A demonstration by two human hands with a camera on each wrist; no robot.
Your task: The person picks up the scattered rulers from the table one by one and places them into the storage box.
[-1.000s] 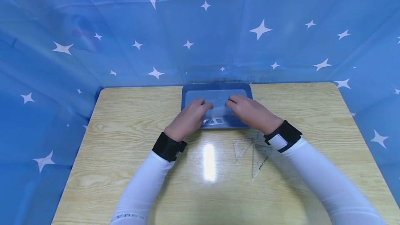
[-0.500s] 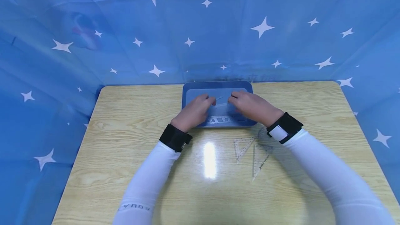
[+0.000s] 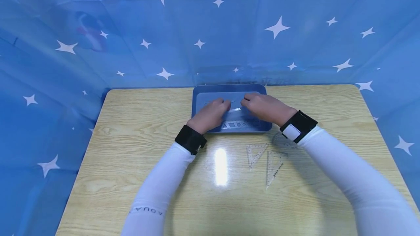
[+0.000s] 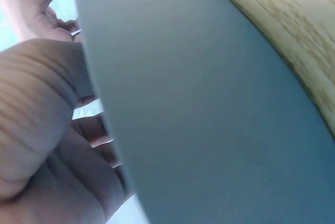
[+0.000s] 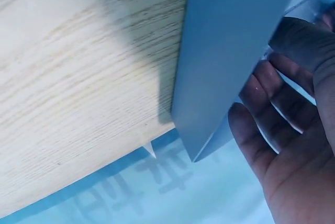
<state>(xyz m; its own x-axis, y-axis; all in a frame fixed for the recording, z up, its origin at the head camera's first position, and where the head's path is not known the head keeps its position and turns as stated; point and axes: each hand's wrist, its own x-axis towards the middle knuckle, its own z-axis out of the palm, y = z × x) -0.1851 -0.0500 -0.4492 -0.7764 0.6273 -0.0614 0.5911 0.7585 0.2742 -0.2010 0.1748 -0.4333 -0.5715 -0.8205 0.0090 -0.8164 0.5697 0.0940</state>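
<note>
Set squares [image 3: 269, 170] on the bench [image 3: 131, 148] show only in the head view, where left hand [image 3: 210, 115] and right hand [image 3: 267, 107] pinch a clear strip [image 3: 234, 110] over the tray [image 3: 229, 88].

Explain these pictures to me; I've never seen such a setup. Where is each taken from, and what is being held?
There is no machine: these are a person's bare left hand and right hand. The wide picture comes from a camera worn on the head, looking forward and down. The two close ones come from wrist cameras, each showing a hand beside the wall of a blue tray.

The tray sits on a wooden table before a starry blue cloth. A clear stencil ruler lies in the tray; nearer the wearer lie two clear set squares and a rounded clear piece, perhaps a protractor. Between the hands is a clear strip; both hands seem to pinch it, though the grip is partly hidden.
</note>
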